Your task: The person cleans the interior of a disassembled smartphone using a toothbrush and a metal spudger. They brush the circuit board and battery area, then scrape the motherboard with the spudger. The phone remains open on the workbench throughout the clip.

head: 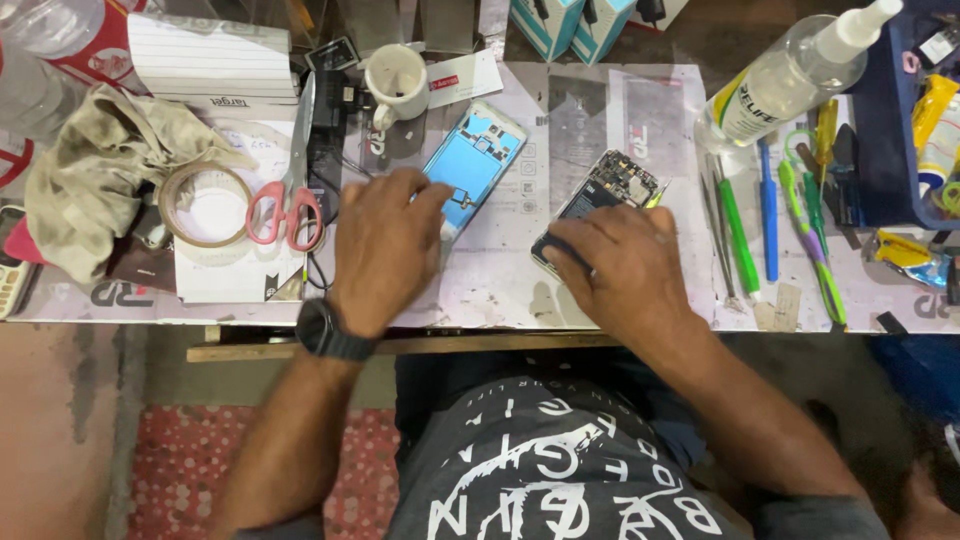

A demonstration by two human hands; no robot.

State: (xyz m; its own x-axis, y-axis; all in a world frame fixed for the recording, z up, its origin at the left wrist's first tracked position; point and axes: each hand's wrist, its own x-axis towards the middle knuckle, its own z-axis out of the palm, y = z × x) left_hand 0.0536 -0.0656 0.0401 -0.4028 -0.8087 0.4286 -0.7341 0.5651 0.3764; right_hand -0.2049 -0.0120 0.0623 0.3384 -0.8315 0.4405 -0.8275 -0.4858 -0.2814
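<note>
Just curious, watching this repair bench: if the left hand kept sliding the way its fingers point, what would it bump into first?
The left hand points up and to the right, its fingertips already at the blue phone back panel. That panel comes first; beyond it lies bare paper-covered bench, as far as one view shows.

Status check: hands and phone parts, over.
Left hand flat on blue phone back cover. Right hand pressing opened phone body. Scissors left, tools right, apart from both.

Black watch (pixel 328 332) on left wrist; bare forearms; dark grey T-shirt (pixel 545 470) with white print.
</note>
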